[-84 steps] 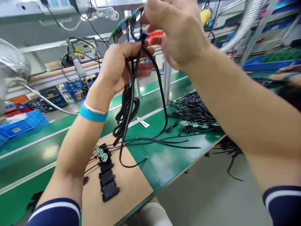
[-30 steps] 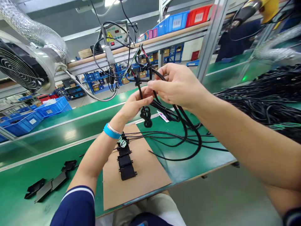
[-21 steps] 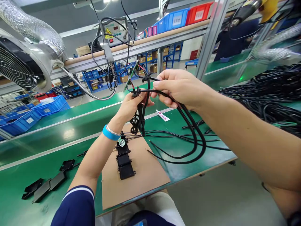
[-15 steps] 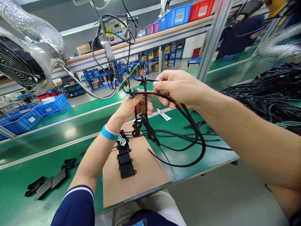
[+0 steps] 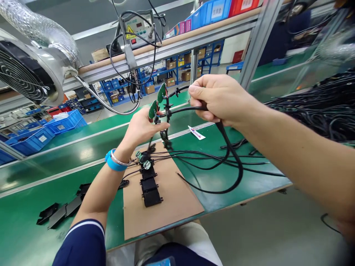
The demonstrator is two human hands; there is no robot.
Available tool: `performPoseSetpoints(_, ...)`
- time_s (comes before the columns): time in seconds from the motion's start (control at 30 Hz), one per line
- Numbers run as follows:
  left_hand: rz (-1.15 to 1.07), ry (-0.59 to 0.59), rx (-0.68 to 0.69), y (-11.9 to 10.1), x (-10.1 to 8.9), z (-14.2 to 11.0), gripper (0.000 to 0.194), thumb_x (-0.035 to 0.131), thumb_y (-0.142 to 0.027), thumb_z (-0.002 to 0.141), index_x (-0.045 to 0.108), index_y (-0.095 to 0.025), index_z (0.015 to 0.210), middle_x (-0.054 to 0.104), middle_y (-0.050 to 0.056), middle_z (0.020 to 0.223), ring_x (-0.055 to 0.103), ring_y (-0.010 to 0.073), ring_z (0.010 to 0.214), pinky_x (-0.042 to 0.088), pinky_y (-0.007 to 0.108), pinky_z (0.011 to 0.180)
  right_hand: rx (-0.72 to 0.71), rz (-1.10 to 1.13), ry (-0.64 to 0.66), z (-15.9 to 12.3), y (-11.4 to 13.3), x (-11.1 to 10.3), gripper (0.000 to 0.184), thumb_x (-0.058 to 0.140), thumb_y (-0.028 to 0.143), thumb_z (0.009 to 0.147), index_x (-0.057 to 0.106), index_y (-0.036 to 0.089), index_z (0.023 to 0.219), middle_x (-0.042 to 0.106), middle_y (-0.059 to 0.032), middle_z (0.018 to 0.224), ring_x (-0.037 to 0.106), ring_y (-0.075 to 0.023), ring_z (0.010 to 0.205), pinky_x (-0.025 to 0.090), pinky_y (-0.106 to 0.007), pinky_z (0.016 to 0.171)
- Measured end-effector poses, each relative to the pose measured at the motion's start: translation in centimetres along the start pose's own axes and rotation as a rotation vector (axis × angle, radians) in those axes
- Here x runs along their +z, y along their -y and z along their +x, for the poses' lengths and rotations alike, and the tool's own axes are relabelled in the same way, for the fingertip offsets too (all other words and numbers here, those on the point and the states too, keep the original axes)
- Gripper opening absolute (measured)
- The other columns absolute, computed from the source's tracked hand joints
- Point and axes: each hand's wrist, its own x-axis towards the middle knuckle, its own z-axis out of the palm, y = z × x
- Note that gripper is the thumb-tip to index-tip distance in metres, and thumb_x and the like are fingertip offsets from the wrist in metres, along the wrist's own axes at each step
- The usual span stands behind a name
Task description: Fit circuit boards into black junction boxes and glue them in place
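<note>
My right hand point(image 5: 212, 98) is closed around two black cables point(image 5: 232, 157), whose slack loops down below it. Left of it, the cable ends carry small black clips point(image 5: 168, 107) and two green circuit boards point(image 5: 161, 92), standing nearly edge-on. My left hand point(image 5: 144, 127) is at the lower board, its thumb stretched out to the right; the boards and wires partly hide its other fingers. Bundled thin black leads point(image 5: 165, 140) hang below, blurred. On the brown cardboard point(image 5: 172, 207) lie black plastic housings point(image 5: 151, 190) in a row, with small green boards point(image 5: 146, 164) at the far end.
A white tube point(image 5: 196, 132) lies on the green bench point(image 5: 210, 147). More black housings point(image 5: 58, 216) are at left, and a heap of black cables point(image 5: 313, 111) at right. A fan with a duct point(image 5: 24, 70) stands at upper left, blue bins point(image 5: 66, 122) behind.
The boards have turned from lying flat to upright. My left hand has moved left and its thumb has straightened off the clip. My right hand keeps the cables; the view has shifted slightly.
</note>
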Motion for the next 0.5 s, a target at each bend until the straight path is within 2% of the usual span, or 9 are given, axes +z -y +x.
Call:
performPoseSetpoints(0.07,-0.122,0.175,-0.114,0.1,0.0,-0.1,0.031,0.085,-0.034,0.064,0.071,-0.017,0.086,0.061,0.000,0.072,0.054,0.0126,0.063,0.044,0.026,0.060,-0.001,0.055,-0.039,0.0,-0.6,0.8,0.020,0.051,0.023,0.095,0.039,0.023,0.079,0.047,0.0047,0.059,0.034,-0.0059,0.029,0.015,-0.023,0.027)
performPoseSetpoints(0.13,-0.433,0.335,-0.218,-0.1,0.2,-0.1,0.028,0.081,-0.032,0.067,0.069,-0.014,0.086,0.066,0.004,0.075,0.063,0.0160,0.067,0.051,0.029,0.064,-0.006,0.097,-0.076,-0.3,-1.4,1.5,0.018,0.051,0.023,0.095,0.038,0.024,0.082,0.048,0.0049,0.059,0.035,-0.0070,0.030,0.017,-0.024,0.026)
performPoseSetpoints(0.17,-0.611,0.369,-0.258,-0.2,0.4,-0.1,0.027,0.078,-0.032,0.069,0.069,-0.013,0.086,0.069,0.006,0.080,0.068,0.0188,0.074,0.055,0.031,0.070,-0.014,0.112,-0.087,-0.5,-1.9,1.8,0.018,0.052,0.024,0.094,0.038,0.024,0.083,0.049,0.0051,0.059,0.037,-0.0076,0.031,0.020,-0.024,0.027)
performPoseSetpoints(0.2,-0.764,0.362,-0.285,-0.5,0.7,0.0,0.026,0.075,-0.033,0.071,0.068,-0.013,0.087,0.071,0.008,0.086,0.071,0.0209,0.081,0.057,0.033,0.076,-0.016,0.124,-0.078,-0.8,-2.3,2.1,0.019,0.054,0.026,0.094,0.038,0.024,0.084,0.050,0.0051,0.058,0.040,-0.0085,0.032,0.024,-0.023,0.027)
performPoseSetpoints(0.27,-0.925,0.261,-0.298,-1.1,1.4,0.3,0.025,0.072,-0.034,0.077,0.067,-0.013,0.090,0.072,0.008,0.093,0.072,0.0199,0.088,0.059,0.031,0.082,0.001,0.139,0.006,-1.3,-3.0,2.2,0.023,0.059,0.030,0.092,0.038,0.024,0.085,0.054,0.0041,0.059,0.050,-0.0112,0.038,0.036,-0.024,0.031)
performPoseSetpoints(0.33,-0.903,0.169,-0.287,-1.6,1.8,0.9,0.023,0.071,-0.031,0.080,0.066,-0.014,0.094,0.071,0.005,0.088,0.072,0.0156,0.081,0.059,0.026,0.076,0.014,0.130,0.092,-1.6,-3.4,1.7,0.027,0.065,0.031,0.089,0.040,0.024,0.082,0.057,0.0025,0.060,0.056,-0.0131,0.045,0.045,-0.025,0.038)
performPoseSetpoints(0.37,-0.865,0.156,-0.276,-1.8,1.8,1.3,0.021,0.071,-0.029,0.080,0.065,-0.015,0.095,0.071,0.004,0.084,0.071,0.0142,0.076,0.059,0.024,0.072,0.005,0.117,0.097,-1.6,-3.6,1.1,0.028,0.067,0.031,0.088,0.041,0.023,0.081,0.057,0.0025,0.060,0.056,-0.0124,0.045,0.044,-0.024,0.039)
performPoseSetpoints(0.43,-0.783,0.188,-0.238,-2.1,1.4,2.1,0.019,0.069,-0.024,0.079,0.064,-0.016,0.095,0.069,0.002,0.078,0.070,0.0130,0.066,0.056,0.022,0.061,-0.046,0.041,0.045,-1.2,-4.0,-0.7,0.026,0.068,0.031,0.086,0.044,0.023,0.079,0.054,0.0040,0.058,0.045,-0.0085,0.040,0.035,-0.022,0.035)
performPoseSetpoints(0.5,-0.689,0.240,-0.180,-2.4,0.5,2.9,0.019,0.066,-0.024,0.079,0.063,-0.020,0.097,0.068,-0.001,0.073,0.065,0.0109,0.056,0.048,0.019,0.050,-0.111,-0.121,-0.011,-0.5,-4.6,-2.4,0.021,0.070,0.031,0.084,0.052,0.020,0.077,0.050,0.0048,0.056,0.037,-0.0063,0.040,0.026,-0.022,0.036)
